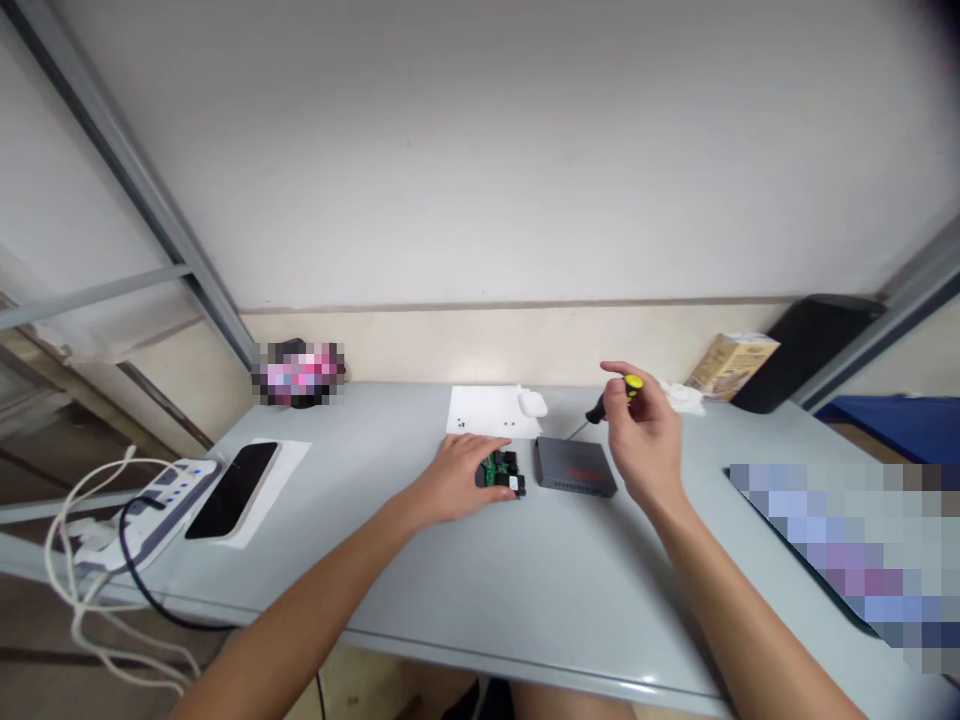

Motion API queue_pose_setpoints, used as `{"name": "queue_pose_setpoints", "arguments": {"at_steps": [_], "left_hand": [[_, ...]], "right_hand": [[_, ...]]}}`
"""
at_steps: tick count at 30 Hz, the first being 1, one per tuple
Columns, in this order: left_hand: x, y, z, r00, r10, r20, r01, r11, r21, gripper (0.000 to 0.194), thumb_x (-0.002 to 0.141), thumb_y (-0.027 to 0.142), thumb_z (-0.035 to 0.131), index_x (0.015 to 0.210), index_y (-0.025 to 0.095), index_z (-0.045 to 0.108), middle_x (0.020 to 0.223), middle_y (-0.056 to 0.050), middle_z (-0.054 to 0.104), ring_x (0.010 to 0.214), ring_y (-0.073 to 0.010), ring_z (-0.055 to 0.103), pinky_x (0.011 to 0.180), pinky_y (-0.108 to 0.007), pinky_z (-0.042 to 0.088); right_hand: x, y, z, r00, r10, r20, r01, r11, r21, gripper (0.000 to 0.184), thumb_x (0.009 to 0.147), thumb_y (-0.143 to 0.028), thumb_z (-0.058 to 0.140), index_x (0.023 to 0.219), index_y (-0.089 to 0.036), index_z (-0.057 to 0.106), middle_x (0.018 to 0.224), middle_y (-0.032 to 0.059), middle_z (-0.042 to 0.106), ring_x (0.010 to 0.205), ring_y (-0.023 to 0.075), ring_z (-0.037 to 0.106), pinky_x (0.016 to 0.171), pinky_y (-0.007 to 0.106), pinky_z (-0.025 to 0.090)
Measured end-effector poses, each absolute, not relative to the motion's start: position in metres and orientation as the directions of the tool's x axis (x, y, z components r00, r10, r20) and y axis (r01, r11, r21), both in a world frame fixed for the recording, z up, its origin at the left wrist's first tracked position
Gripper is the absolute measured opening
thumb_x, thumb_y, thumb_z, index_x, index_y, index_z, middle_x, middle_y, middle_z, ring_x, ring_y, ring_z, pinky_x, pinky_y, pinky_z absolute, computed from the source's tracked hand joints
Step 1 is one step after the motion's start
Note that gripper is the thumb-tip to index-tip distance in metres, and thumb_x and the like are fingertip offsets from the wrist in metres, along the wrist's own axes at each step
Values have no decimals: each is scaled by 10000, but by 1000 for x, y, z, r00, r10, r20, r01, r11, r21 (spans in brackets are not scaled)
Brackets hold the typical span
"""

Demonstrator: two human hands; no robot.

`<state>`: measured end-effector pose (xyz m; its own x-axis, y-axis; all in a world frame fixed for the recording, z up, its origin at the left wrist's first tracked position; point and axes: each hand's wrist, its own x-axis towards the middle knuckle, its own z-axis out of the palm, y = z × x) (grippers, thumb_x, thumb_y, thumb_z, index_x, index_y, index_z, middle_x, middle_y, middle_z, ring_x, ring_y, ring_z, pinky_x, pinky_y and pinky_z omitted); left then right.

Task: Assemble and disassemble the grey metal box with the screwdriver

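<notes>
My left hand is closed around a small green circuit board with black parts on it, thumb at the near side and fingers at the far side. The board is at table level, left of a flat dark grey box with reddish marking on top. In my right hand is a screwdriver with a black and yellow handle. Its thin shaft slants down to the left, and the tip is near the far edge of the grey box; I cannot tell whether they touch.
Behind the board lies a white paper sheet with tiny dark screw-like bits and a small white case. A phone and power strip with cables are at left. A yellow carton and black speaker-like object stand back right.
</notes>
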<state>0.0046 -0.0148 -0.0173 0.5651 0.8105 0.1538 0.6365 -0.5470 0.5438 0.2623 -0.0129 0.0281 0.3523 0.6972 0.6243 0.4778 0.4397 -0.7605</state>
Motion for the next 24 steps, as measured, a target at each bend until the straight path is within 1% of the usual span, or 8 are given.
{"name": "queue_pose_setpoints", "arguments": {"at_steps": [3,7,10,14,17,20,24], "left_hand": [[4,-15,-19,589,788,181,604,-577,549,704,845,534,837,1460,308,581,1423,-68,655,1343,-320,546,1174,-479,371],[4,-13,-21,614,754,235,566,-627,535,708,822,514,865,1444,311,595,1408,-67,657,1336,-313,550,1180,-482,365],[6,-12,-21,612,755,235,561,-623,545,698,808,509,880,1419,300,614,1390,-71,671,1317,-310,558,1170,-481,370],[7,-12,-21,602,767,222,561,-603,567,615,783,490,904,1316,286,674,1317,-59,714,1269,-299,588,1146,-471,383],[8,-13,-20,593,776,215,572,-594,565,564,791,487,898,1276,289,688,1272,-41,733,1252,-289,602,1146,-467,378],[7,-15,-18,602,769,213,582,-606,543,550,828,500,864,1301,294,674,1289,-36,732,1268,-286,601,1149,-468,370],[5,-17,-14,633,747,204,578,-631,517,607,846,504,848,1372,290,636,1375,-41,699,1326,-288,579,1155,-464,359]], "right_hand": [[258,-13,27,370,736,567,385,434,-814,399,982,-569,599,1194,-253,714,985,37,633,688,133,582,659,305,496],[253,-15,25,334,753,567,336,468,-818,351,964,-537,643,1167,-265,731,1098,53,663,738,142,642,698,317,536],[251,-14,23,332,754,567,320,475,-820,333,956,-523,661,1157,-269,738,1116,54,664,758,148,661,721,324,561],[251,-13,21,339,760,555,308,468,-829,329,948,-518,673,1143,-263,744,1114,58,655,782,157,676,718,324,574],[251,-12,20,344,764,546,306,458,-835,323,946,-509,676,1137,-258,747,1114,59,656,805,163,683,749,335,589],[251,-10,17,344,770,538,305,450,-839,317,947,-504,674,1137,-261,748,1129,60,659,819,166,686,773,346,594],[253,-8,14,339,776,532,299,448,-843,309,949,-501,672,1135,-265,746,1149,58,660,817,161,685,771,345,592]]}}
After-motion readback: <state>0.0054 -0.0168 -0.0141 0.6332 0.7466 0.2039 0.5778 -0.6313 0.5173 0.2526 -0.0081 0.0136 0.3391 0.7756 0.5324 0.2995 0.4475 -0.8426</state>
